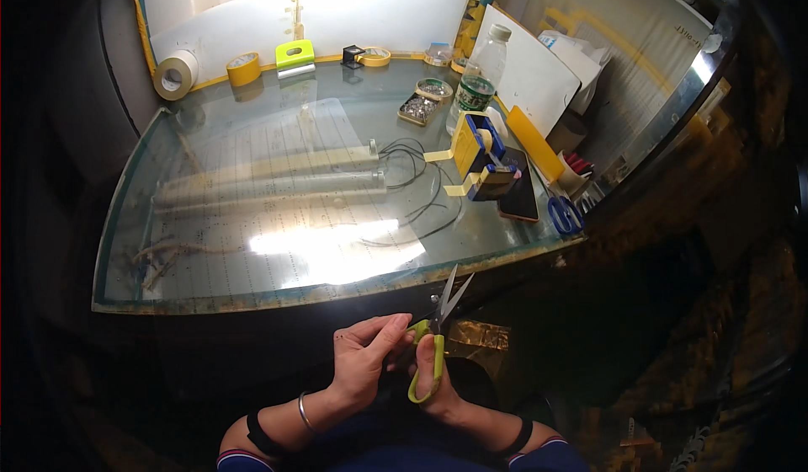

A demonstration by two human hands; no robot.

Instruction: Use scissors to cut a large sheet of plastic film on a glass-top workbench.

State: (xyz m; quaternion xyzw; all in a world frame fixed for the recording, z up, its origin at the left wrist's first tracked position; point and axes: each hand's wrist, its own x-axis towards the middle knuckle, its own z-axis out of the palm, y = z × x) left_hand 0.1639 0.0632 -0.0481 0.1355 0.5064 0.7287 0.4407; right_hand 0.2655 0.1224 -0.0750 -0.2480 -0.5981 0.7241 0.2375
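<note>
My right hand point(438, 388) grips a pair of small snips with yellow-green handles point(431, 356), held below the front edge of the glass table. Their steel blades point up and away and stand apart. My left hand point(364, 361) is just left of the snips, its fingertips touching the top of the handle near the pivot. Whether anything small lies between the fingers cannot be seen. Both hands are in front of my lap, off the table.
The glass table point(278, 295) carries a yellow-and-blue tape dispenser point(480, 156), a plastic bottle point(481, 76), trays of small metal parts point(418, 106), tape rolls point(175, 74), a dark phone point(520, 194), blue-handled scissors point(566, 213) and loose black wires point(421, 186).
</note>
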